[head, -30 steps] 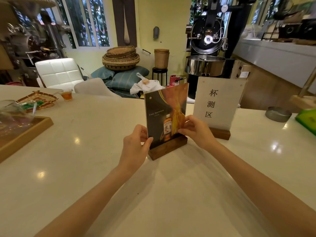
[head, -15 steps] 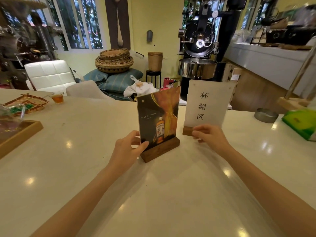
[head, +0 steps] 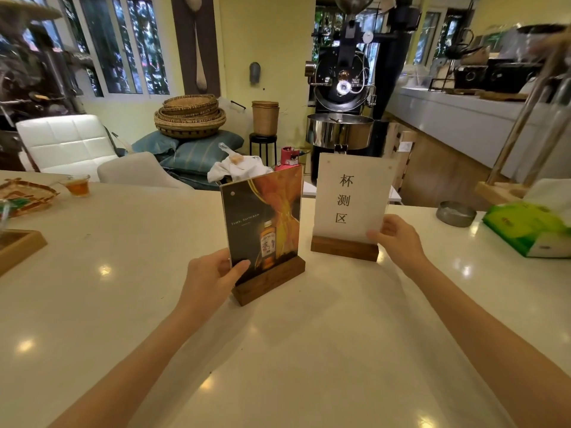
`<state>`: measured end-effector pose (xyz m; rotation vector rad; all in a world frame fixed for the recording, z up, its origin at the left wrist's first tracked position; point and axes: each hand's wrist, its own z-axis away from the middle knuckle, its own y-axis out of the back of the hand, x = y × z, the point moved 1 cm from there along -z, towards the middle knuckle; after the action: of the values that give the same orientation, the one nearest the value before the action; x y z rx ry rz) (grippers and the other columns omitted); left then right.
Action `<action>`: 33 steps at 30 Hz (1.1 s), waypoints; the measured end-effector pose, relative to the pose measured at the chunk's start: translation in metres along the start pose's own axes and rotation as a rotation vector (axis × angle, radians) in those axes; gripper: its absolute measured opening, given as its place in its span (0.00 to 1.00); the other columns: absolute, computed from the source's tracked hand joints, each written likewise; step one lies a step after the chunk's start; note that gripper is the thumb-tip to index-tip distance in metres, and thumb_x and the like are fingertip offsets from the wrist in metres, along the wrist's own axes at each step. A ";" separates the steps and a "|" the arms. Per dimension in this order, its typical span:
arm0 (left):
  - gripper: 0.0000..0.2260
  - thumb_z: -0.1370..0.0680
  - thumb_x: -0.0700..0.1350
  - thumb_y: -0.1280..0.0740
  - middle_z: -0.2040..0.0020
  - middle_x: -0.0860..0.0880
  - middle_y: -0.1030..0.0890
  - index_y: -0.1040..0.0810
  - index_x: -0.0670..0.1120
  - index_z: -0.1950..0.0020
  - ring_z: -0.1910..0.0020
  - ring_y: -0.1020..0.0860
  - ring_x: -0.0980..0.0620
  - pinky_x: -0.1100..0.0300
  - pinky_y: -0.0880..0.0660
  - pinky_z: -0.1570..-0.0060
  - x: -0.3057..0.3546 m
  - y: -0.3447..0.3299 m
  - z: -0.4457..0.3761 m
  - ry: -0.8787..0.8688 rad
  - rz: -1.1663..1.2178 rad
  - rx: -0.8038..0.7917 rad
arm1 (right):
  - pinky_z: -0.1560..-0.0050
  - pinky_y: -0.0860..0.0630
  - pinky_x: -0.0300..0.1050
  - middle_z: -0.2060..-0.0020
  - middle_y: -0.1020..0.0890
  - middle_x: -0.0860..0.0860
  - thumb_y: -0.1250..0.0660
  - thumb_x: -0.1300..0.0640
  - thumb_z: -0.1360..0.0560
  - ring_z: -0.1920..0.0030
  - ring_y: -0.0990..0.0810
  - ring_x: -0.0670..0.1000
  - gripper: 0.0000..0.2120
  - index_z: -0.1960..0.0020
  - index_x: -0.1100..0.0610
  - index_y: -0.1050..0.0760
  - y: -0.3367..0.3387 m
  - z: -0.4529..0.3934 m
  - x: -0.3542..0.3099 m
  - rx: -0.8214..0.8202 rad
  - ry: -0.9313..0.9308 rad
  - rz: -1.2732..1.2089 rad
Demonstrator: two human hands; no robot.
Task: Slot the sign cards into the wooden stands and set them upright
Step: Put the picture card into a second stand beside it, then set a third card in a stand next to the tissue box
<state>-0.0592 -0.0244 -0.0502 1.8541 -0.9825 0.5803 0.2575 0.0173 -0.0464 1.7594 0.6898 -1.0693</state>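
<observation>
Two sign cards stand upright on the white table [head: 309, 350]. The dark whisky-advert card [head: 262, 217] sits in a dark wooden stand [head: 272, 281]; my left hand [head: 213, 276] grips its lower left edge, thumb on the front face. To its right the white card with three black characters [head: 352, 199] stands in a lighter wooden stand [head: 344, 248]. My right hand [head: 398, 239] holds the white card's lower right corner, thumb in front and fingers behind it.
A green tissue box [head: 528, 230] and a metal ashtray [head: 455, 213] lie at the right. A wooden tray [head: 18, 248], a woven basket [head: 24, 196] and a glass of tea [head: 77, 185] are at the left. Chairs and a coffee roaster stand beyond the table.
My right hand left the whisky card and moved right to the white card's lower right corner. My left hand stays on the whisky card's left edge.
</observation>
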 end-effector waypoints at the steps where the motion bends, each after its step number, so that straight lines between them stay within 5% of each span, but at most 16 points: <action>1: 0.12 0.27 0.41 0.34 0.49 0.41 0.17 0.22 0.40 0.44 0.58 0.22 0.49 0.68 0.28 0.63 0.001 0.000 0.000 0.005 -0.005 0.007 | 0.43 0.25 0.52 0.43 0.21 0.59 0.32 0.61 0.29 0.44 0.23 0.59 0.18 0.40 0.62 0.29 -0.002 0.000 -0.001 -0.018 0.008 -0.013; 15: 0.08 0.27 0.40 0.34 0.56 0.41 0.16 0.19 0.37 0.52 0.64 0.23 0.50 0.59 0.24 0.65 0.019 -0.027 0.006 -0.006 0.053 0.006 | 0.48 0.21 0.59 0.60 0.18 0.57 0.33 0.62 0.29 0.57 0.18 0.60 0.03 0.56 0.61 0.21 0.023 0.020 0.002 0.006 0.120 0.094; 19: 0.08 0.26 0.42 0.34 0.65 0.36 0.17 0.20 0.39 0.62 0.66 0.21 0.39 0.44 0.23 0.64 0.033 -0.050 0.009 0.014 0.109 0.028 | 0.49 0.21 0.61 0.62 0.18 0.57 0.32 0.62 0.29 0.58 0.18 0.60 0.03 0.59 0.61 0.20 0.042 0.038 0.011 0.105 0.110 0.131; 24: 0.13 0.26 0.42 0.34 0.71 0.35 0.21 0.22 0.38 0.69 0.70 0.25 0.37 0.56 0.32 0.68 0.058 -0.088 0.009 0.044 0.215 -0.049 | 0.51 0.20 0.61 0.63 0.18 0.57 0.32 0.61 0.29 0.59 0.18 0.59 0.03 0.60 0.60 0.21 0.080 0.063 0.025 0.235 0.059 0.182; 30: 0.21 0.26 0.40 0.34 0.80 0.53 0.32 0.33 0.52 0.78 0.78 0.29 0.61 0.77 0.34 0.71 0.113 -0.141 0.017 -0.024 0.310 -0.201 | 0.56 0.21 0.63 0.73 0.22 0.57 0.31 0.63 0.30 0.68 0.24 0.54 0.08 0.67 0.64 0.24 0.134 0.093 0.047 0.441 -0.005 0.188; 33: 0.11 0.27 0.41 0.33 0.75 0.53 0.25 0.22 0.48 0.69 0.75 0.25 0.62 0.77 0.30 0.70 0.137 -0.174 0.021 -0.054 0.348 -0.284 | 0.58 0.21 0.54 0.71 0.20 0.66 0.32 0.63 0.31 0.69 0.25 0.54 0.09 0.67 0.68 0.24 0.160 0.101 0.055 0.515 -0.037 0.227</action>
<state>0.1617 -0.0520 -0.0488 1.4645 -1.3636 0.5629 0.3762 -0.1405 -0.0464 2.1831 0.1857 -1.1843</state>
